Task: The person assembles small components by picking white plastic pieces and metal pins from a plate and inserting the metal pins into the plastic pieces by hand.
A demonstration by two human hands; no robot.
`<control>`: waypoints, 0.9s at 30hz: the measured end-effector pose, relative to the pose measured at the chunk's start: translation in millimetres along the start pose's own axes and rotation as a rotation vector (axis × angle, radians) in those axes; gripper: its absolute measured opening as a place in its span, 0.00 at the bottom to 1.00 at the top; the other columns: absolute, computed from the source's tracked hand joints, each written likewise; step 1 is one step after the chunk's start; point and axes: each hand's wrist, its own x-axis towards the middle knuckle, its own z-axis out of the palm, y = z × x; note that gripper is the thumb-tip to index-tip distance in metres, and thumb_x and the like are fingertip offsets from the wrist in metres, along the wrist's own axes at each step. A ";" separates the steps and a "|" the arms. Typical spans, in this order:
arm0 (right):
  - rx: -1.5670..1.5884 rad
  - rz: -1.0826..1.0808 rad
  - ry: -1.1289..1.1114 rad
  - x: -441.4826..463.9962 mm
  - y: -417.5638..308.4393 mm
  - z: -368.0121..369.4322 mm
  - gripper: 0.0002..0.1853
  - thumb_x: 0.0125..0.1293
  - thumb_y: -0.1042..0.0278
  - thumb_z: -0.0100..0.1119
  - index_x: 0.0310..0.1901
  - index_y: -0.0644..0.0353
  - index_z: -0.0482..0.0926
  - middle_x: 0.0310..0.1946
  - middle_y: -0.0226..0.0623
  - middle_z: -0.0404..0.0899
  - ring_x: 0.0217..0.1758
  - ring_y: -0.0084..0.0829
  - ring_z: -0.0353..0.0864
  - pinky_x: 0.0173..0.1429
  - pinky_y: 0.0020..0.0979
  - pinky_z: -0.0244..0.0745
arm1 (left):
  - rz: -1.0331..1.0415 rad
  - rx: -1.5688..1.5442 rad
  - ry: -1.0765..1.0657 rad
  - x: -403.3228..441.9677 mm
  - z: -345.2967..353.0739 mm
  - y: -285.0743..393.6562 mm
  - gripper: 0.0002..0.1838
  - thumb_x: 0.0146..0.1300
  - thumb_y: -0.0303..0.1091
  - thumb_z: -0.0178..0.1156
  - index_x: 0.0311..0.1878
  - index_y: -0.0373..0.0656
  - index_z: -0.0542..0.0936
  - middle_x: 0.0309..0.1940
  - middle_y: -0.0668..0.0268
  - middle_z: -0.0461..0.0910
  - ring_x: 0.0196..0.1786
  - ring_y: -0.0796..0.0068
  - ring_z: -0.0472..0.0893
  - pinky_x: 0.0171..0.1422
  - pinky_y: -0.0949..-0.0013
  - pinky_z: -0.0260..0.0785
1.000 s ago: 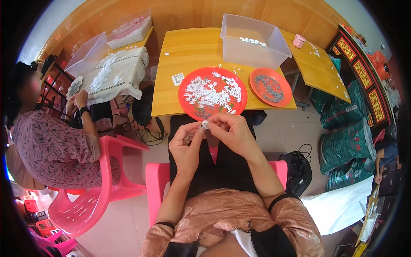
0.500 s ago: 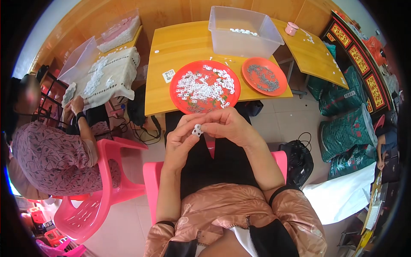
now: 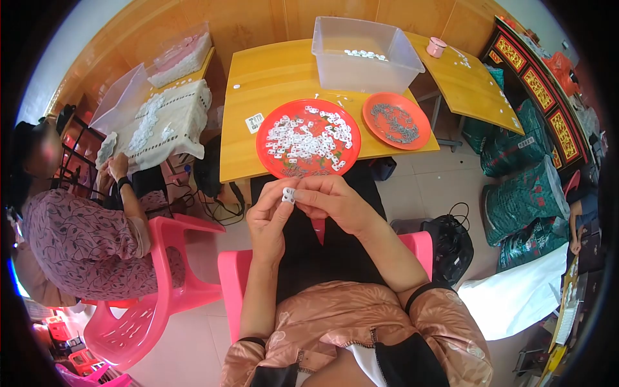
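"What's nearest?"

"The lap in dark trousers (image 3: 322,251), with both hands raised above it. Between them is a small white piece (image 3: 288,195) with dark holes."

"Which hand has it?"

"The left hand (image 3: 265,213): its fingers pinch the piece against the thumb. The fingers of the right hand (image 3: 330,198) are pressed together, thumb tip touching the piece's side. Whether they grip anything else, I can't tell."

"And beyond the hands?"

"A red plate (image 3: 260,143) at the near edge of the yellow counter (image 3: 271,72). It holds a heap of similar white pieces (image 3: 302,138), with thin grey bits (image 3: 294,172) toward its near rim."

"Anything beside it?"

"On its right, an orange dish (image 3: 423,122) of small grey metal parts (image 3: 403,133); on its left, a printed label (image 3: 254,122) lying flat."

"Farther back?"

"A clear bin (image 3: 361,80), standing upright, with a row of white bits (image 3: 365,55) seen inside. Right of that, a pink cup (image 3: 436,47) stands on another yellow table (image 3: 477,87)."

"Who's over on the left?"

"Another person in a patterned top (image 3: 84,242), hands (image 3: 116,168) by a cloth-covered table (image 3: 184,126) with white pieces scattered on it."
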 end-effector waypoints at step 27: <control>-1.173 -0.795 0.240 9.2 28.0 8.1 0.10 0.56 0.70 0.58 0.30 0.62 0.65 0.19 0.40 0.72 0.21 0.41 0.77 0.23 0.35 0.71 | -0.083 -0.172 0.118 -9.2 13.0 -9.9 0.28 0.66 0.47 0.52 0.57 0.29 0.69 0.54 0.58 0.73 0.53 0.73 0.74 0.60 0.71 0.65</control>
